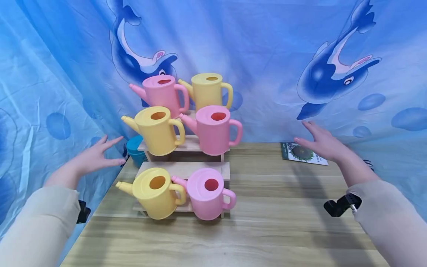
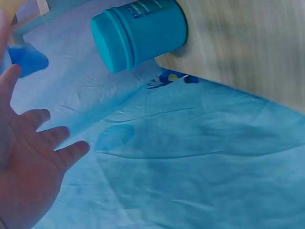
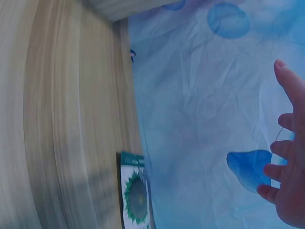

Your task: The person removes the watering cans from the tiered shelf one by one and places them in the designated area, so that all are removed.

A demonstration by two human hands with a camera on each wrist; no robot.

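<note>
Watering cans [image 1: 213,137], ungripped, are ranged on a tiered stand [image 1: 186,168] left of centre, a ready stance being judged the present step, an inward reach called for next: left hand [image 1: 95,159] held spread at left, smooth yellow-and-pink pairs per tier, spouts leftward, right hand [image 1: 323,144] held spread at right.

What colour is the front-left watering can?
Yellow; that watering can shows best in the head view.

Six upright watering cans [image 1: 157,137], yellow and pink, on a wooden stand [image 1: 186,169]
</note>
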